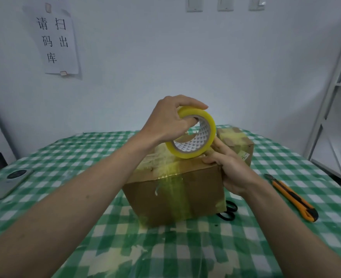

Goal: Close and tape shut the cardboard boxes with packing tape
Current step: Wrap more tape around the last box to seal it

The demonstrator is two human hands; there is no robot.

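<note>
A closed brown cardboard box [175, 193] stands mid-table, its top and front streaked with yellowish packing tape. My left hand [165, 123] grips a yellow tape roll [193, 137] held upright just above the box's top right edge, fingers through its core. My right hand [232, 167] rests against the box's upper right corner, its fingertips touching the roll's lower side and the box top. A second, smaller taped box [236, 143] sits behind on the right, partly hidden by the roll and my hand.
An orange utility knife [292, 197] lies on the green checked tablecloth [65, 197] at right. Black scissors [229, 211] poke out beside the box's right bottom. A grey phone-like device [7, 183] lies at left. A white shelf frame [334, 97] stands at far right.
</note>
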